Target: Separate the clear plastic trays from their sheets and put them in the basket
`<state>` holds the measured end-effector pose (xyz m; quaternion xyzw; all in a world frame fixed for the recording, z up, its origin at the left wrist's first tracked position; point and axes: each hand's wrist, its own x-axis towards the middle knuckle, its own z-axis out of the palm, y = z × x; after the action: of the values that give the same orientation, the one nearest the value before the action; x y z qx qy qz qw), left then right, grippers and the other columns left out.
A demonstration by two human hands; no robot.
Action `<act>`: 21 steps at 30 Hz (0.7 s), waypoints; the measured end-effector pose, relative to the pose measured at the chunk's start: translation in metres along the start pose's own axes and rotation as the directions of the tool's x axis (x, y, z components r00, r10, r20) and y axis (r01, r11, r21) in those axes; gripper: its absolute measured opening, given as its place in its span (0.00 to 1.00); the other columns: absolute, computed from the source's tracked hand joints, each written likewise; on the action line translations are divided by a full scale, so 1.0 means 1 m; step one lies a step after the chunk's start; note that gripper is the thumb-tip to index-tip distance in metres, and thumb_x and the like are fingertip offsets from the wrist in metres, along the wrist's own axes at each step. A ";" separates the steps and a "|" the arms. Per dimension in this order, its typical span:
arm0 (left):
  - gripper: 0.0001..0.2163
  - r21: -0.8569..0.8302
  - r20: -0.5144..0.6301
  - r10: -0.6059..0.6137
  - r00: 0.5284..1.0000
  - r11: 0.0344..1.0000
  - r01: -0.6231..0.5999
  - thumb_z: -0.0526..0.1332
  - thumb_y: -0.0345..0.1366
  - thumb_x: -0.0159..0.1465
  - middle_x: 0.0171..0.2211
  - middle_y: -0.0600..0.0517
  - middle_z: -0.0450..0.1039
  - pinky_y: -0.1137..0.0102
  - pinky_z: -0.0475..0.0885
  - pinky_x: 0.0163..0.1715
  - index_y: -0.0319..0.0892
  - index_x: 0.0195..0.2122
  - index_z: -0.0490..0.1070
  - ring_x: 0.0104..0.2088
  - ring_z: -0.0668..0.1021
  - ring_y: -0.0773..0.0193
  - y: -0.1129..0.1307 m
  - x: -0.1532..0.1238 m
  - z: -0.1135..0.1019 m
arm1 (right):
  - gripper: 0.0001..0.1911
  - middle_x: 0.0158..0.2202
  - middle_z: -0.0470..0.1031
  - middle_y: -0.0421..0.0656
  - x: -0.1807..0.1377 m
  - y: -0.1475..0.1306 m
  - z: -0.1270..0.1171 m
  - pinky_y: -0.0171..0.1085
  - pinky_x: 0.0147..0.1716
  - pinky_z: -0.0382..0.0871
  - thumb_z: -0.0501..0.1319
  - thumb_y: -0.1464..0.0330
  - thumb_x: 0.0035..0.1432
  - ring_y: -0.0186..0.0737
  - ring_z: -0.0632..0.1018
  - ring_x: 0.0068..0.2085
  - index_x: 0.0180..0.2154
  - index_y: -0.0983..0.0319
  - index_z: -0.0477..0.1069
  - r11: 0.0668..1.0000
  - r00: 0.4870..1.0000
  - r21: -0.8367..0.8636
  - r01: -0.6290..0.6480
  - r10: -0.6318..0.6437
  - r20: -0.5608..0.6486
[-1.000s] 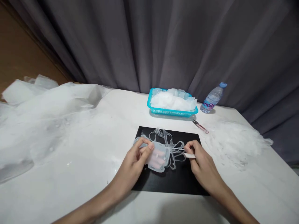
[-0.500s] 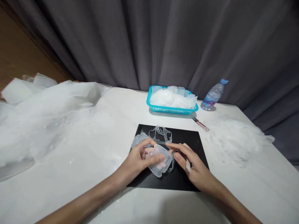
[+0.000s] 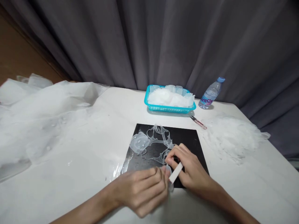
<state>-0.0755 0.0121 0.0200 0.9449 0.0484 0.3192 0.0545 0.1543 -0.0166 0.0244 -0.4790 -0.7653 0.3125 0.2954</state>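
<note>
Your single view comes from the camera on your own head, set above and on the near side of the black mat (image 3: 187, 140), facing forward and tipped down. It is near enough that your hands (image 3: 144, 188), at the mat's near part, look large, yet it takes in the counter (image 3: 116, 115) on both sides of the mat and the curtain (image 3: 144, 40) beyond it.
</note>
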 end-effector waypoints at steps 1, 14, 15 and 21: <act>0.10 0.095 0.026 0.114 0.993 0.989 -0.116 0.63 0.24 0.67 0.41 0.43 0.83 0.66 0.78 0.42 0.36 0.48 0.79 0.42 0.84 0.54 -0.001 -0.003 0.000 | 0.08 0.37 0.73 0.41 -0.001 0.000 0.003 0.40 0.40 0.60 0.53 0.71 0.72 0.42 0.69 0.41 0.37 0.59 0.66 1.000 1.000 -0.028 0.008 -0.009 -0.016; 0.10 -0.604 0.236 -0.858 0.457 0.239 0.760 0.60 0.44 0.72 0.31 0.56 0.71 0.73 0.70 0.31 0.43 0.39 0.71 0.31 0.75 0.67 -0.005 0.006 0.006 | 0.16 0.42 0.77 0.38 -0.001 0.001 -0.011 0.38 0.44 0.65 0.65 0.64 0.66 0.40 0.71 0.41 0.54 0.52 0.69 0.968 0.989 0.204 -0.146 0.150 -0.005; 0.10 -0.627 0.256 -0.859 0.443 0.202 0.753 0.60 0.45 0.72 0.31 0.56 0.71 0.73 0.70 0.32 0.44 0.40 0.71 0.32 0.75 0.66 -0.005 0.006 0.006 | 0.17 0.41 0.78 0.37 -0.001 0.001 -0.010 0.38 0.43 0.66 0.66 0.65 0.65 0.39 0.71 0.40 0.54 0.52 0.69 0.959 0.987 0.237 -0.153 0.158 -0.005; 0.13 -0.755 0.370 -0.831 0.416 -0.009 0.656 0.71 0.43 0.63 0.33 0.57 0.72 0.73 0.71 0.33 0.43 0.40 0.71 0.33 0.75 0.66 -0.010 0.012 0.005 | 0.08 0.34 0.75 0.39 -0.001 -0.004 -0.014 0.36 0.34 0.66 0.64 0.66 0.66 0.38 0.71 0.33 0.46 0.54 0.79 0.957 0.984 0.258 -0.134 0.160 -0.084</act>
<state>-0.0634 0.0227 0.0217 0.5783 0.3920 0.3044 0.6474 0.1630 -0.0163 0.0360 -0.5089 -0.6654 0.4027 0.3689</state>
